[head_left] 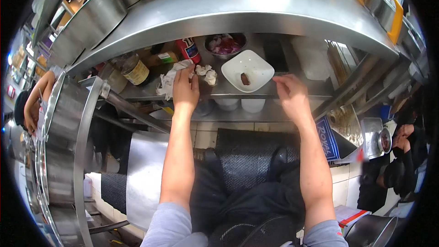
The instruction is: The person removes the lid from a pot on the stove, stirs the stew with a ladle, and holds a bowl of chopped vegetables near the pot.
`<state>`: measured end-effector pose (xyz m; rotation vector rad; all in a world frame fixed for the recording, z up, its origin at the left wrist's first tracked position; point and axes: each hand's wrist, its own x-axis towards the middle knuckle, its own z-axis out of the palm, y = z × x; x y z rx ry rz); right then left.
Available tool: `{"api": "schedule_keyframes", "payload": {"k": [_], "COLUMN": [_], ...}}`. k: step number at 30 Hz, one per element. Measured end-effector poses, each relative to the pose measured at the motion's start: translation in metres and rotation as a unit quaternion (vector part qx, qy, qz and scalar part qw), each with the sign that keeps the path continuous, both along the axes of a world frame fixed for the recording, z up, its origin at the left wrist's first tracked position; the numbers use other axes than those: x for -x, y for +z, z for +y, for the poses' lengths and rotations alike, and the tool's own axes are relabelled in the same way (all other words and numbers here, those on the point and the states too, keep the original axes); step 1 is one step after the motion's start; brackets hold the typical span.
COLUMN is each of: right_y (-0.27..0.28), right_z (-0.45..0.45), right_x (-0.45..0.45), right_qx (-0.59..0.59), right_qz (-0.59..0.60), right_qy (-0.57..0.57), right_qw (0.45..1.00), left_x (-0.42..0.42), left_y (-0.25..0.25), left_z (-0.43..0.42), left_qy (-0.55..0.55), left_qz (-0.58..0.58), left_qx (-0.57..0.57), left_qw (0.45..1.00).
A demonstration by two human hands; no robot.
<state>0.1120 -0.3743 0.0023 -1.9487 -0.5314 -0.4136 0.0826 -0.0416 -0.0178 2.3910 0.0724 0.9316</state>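
Observation:
My left hand (185,88) reaches onto the metal shelf, fingers stretched forward over the edge of a crumpled white cloth (168,81). Its fingertips lie close to some crumpled white paper (209,76); whether they press on the cloth I cannot tell. A white square bowl (238,69) with a small brown piece of food (245,79) inside sits between my hands. Beside the bowl's right corner is my right hand (291,95), fingers loosely bent and apart from the thumb, with nothing visible in it. Contact with the rim is unclear.
Behind the bowl stand a metal bowl of sliced red onion (225,45) and a red bottle (188,50). A labelled jar (135,69) is at left. The upper metal shelf (219,11) overhangs everything. Other people work at far left (39,93) and far right (402,151).

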Motion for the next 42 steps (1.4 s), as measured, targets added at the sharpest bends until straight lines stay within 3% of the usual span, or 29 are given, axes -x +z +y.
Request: {"api": "schedule_keyframes", "payload": {"k": [3,5,7,13,21,23,24,26,27,29,30,32,35,42], "right_y": [-0.001,0.0,0.008,-0.009,-0.015,-0.021,-0.021,-0.021,-0.014,0.002,0.005,0.008,0.014,0.036], "right_z": [0.014,0.024,0.043,0.093,0.103,0.097,0.092,0.081,0.08,0.075,0.072,0.068,0.068,0.068], "right_x": [-0.005,-0.01,-0.016,-0.057,-0.073,-0.083,-0.087,-0.091,-0.084,-0.069,-0.064,-0.053,-0.034,0.006], "right_qx": [0.034,0.066,0.191,0.407,0.405,0.273,0.276,0.088,0.088,-0.074,-0.076,-0.211,-0.285,-0.291], "right_qz": [-0.023,-0.056,-0.043,0.01,0.049,0.103,0.099,0.189,0.186,0.241,0.24,0.304,0.351,0.354], "right_qy": [-0.011,-0.016,-0.016,0.006,-0.028,-0.019,-0.019,0.047,0.047,0.099,0.097,0.162,0.179,0.258], "right_qw": [0.999,0.996,0.981,0.913,0.912,0.956,0.956,0.977,0.978,0.963,0.963,0.915,0.874,0.85], "left_x": [0.019,0.033,0.046,0.044,0.052,0.053,0.055,0.057,0.058,0.054,0.053,0.051,0.054,0.068], "left_y": [0.003,0.004,0.013,0.003,0.011,0.013,0.014,0.018,0.016,0.015,0.013,0.013,0.018,0.04], "left_z": [-0.003,-0.009,-0.02,-0.005,0.016,0.018,0.018,0.016,0.016,0.014,0.012,0.005,-0.011,-0.05], "left_qy": [0.031,0.046,0.064,0.065,0.081,0.081,0.082,0.078,0.078,0.055,0.053,0.018,-0.051,-0.166], "left_qz": [-0.09,-0.068,-0.032,-0.081,-0.105,-0.105,-0.108,-0.11,-0.113,-0.121,-0.121,-0.13,-0.122,-0.01], "left_qx": [0.049,0.106,0.186,0.153,0.203,0.209,0.213,0.217,0.218,0.201,0.2,0.168,0.162,0.231], "left_qw": [0.994,0.991,0.98,0.983,0.97,0.969,0.968,0.967,0.966,0.971,0.971,0.977,0.978,0.959]}}
